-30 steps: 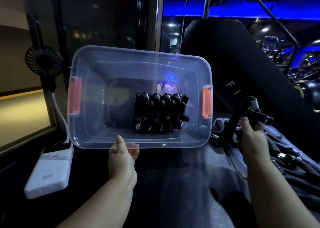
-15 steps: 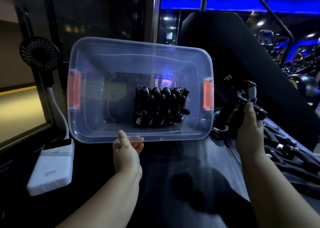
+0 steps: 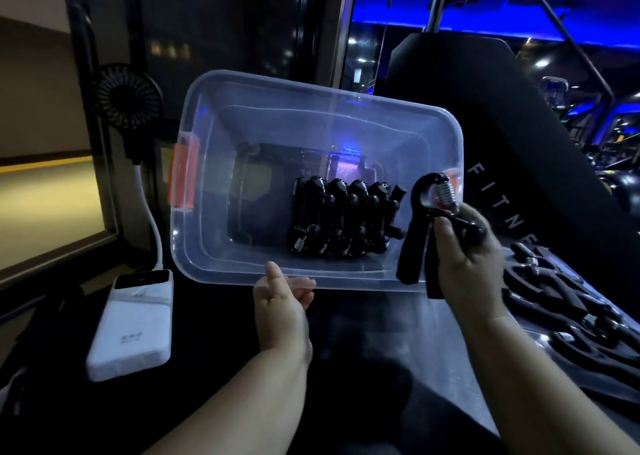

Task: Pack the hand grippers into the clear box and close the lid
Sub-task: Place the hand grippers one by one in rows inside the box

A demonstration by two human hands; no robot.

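A clear box (image 3: 242, 136) with orange side latches is tilted toward me, its opening facing the camera. My left hand (image 3: 282, 307) grips its near rim, thumb on the inside. A row of several black hand grippers (image 3: 343, 219) lies packed on the box floor. My right hand (image 3: 467, 260) holds one black hand gripper (image 3: 420, 222) with a steel spring in front of the box's right end, handles pointing down. More loose hand grippers (image 3: 554, 302) lie in a pile to the right.
A white power bank (image 3: 135, 323) lies at the left with a white cable rising to a small black fan (image 3: 126, 100). A black padded gym seat (image 3: 502, 136) stands behind the box. The surface below is dark.
My right hand has carried the hand gripper leftward from the pile to the box's right end. The box has tilted slightly, its right side lower.
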